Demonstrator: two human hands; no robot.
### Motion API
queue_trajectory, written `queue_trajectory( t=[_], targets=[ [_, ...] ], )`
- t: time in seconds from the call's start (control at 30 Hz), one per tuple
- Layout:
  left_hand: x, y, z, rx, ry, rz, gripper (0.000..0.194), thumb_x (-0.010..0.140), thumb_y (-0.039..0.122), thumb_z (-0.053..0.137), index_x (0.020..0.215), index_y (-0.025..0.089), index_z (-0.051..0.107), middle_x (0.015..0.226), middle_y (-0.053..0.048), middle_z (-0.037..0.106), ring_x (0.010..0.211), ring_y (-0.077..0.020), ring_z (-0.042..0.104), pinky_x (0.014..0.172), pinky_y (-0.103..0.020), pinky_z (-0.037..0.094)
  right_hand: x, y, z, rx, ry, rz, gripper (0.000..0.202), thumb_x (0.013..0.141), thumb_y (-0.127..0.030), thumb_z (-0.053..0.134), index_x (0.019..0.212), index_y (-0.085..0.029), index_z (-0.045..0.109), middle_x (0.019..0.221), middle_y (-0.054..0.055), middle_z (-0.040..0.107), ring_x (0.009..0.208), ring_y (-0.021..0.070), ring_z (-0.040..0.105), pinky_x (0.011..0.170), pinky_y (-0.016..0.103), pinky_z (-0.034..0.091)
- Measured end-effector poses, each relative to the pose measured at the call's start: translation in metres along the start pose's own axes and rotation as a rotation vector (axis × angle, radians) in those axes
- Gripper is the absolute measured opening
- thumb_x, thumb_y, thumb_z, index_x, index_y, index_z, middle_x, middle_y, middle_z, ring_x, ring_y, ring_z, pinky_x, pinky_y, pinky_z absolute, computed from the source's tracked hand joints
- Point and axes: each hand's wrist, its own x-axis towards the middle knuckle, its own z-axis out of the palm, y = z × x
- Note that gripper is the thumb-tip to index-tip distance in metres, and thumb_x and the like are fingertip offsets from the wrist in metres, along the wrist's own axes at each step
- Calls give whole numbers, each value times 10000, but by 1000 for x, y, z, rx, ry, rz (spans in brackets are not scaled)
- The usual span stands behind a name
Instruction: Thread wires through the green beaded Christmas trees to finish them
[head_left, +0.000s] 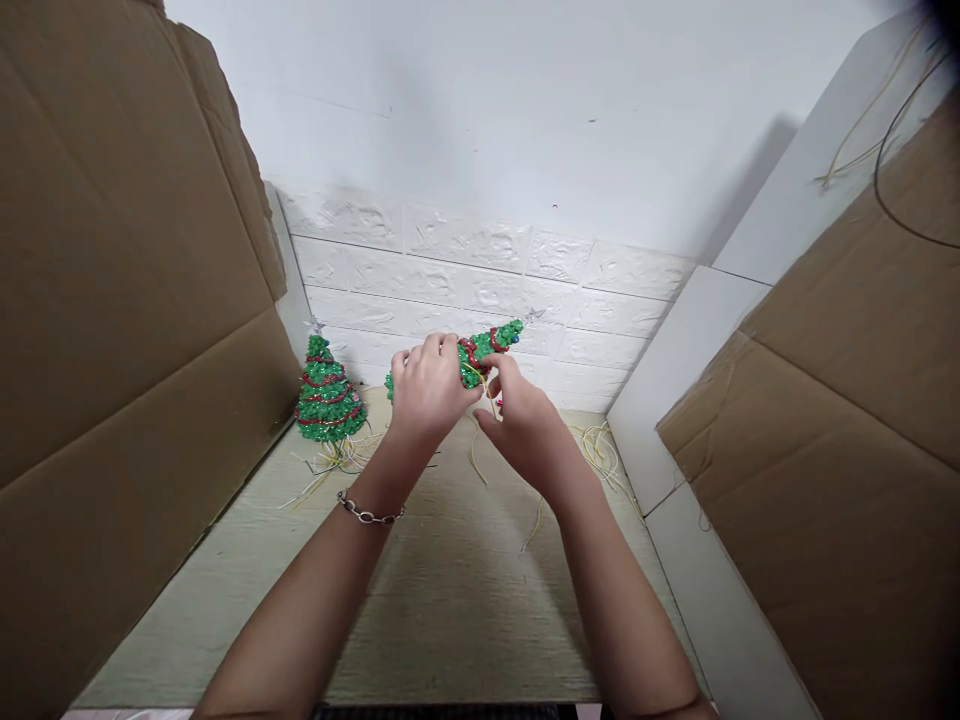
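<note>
A green beaded Christmas tree [471, 362] with red bead garland and a clear star tip lies tilted, its top pointing right. My left hand [429, 385] is wrapped over its lower part, fingers closed, hiding much of the base. My right hand [521, 405] is beside the tree's middle, index finger against the beads and fingers curled around a thin yellow wire [493, 405] that comes from the tree. The thumb is apart from the index finger. A small red bit shows within the right hand, too small to name.
A second beaded tree [330, 395] stands upright at the left, with loose wires [337, 460] around its foot. More yellow wires [600, 455] lie at the back right of the table [450, 600]. Cardboard sheets [135, 250] flank both sides; a white brick-pattern wall [465, 230] stands behind.
</note>
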Motion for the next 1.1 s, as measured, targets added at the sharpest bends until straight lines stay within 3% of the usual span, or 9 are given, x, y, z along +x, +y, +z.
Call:
queue_trajectory(
  t=[0.1,0.27,0.5,0.83,1.0,1.1],
  targets=[
    [4,-6,-2,-4,-9,-30,426,739,364,559,1112,168,495,1150,-131,570,1043,-296,521,905,-424,329,-6,-3,-3,-21,-47,0,364,771,-114,422,1132,-159,423,851,55,642,659,165,572,557,254,362],
    [7,-12,-1,29,-36,-60,448,735,388,567,1118,170,490,1149,-130,571,1039,-294,522,909,-421,335,-2,1,7,-117,127,37,112,862,-194,392,916,-174,488,643,15,599,567,161,549,506,247,284],
    [5,-7,8,27,-33,-8,446,753,367,543,1142,157,482,1177,-141,557,1048,-298,520,949,-444,285,9,11,20,-292,225,34,213,896,-259,397,745,-194,532,706,35,608,556,134,487,491,266,213],
    [-2,-2,20,76,-34,132,349,766,240,473,1094,129,520,1128,-154,581,987,-296,549,965,-469,245,13,18,28,-383,48,69,225,896,-211,393,774,-192,581,801,60,605,625,150,506,505,273,230],
    [-4,-1,23,63,-45,182,302,776,230,442,1050,149,543,1058,-126,603,927,-280,572,953,-464,253,16,22,21,-97,24,61,138,838,-181,442,939,-185,536,879,47,614,720,154,532,572,260,326],
    [-3,-2,20,45,-105,185,306,754,250,496,1036,140,541,1055,-132,596,959,-296,564,955,-484,254,14,25,7,169,-89,46,143,766,-194,537,905,-194,508,805,-3,596,662,124,527,594,246,378]
  ],
)
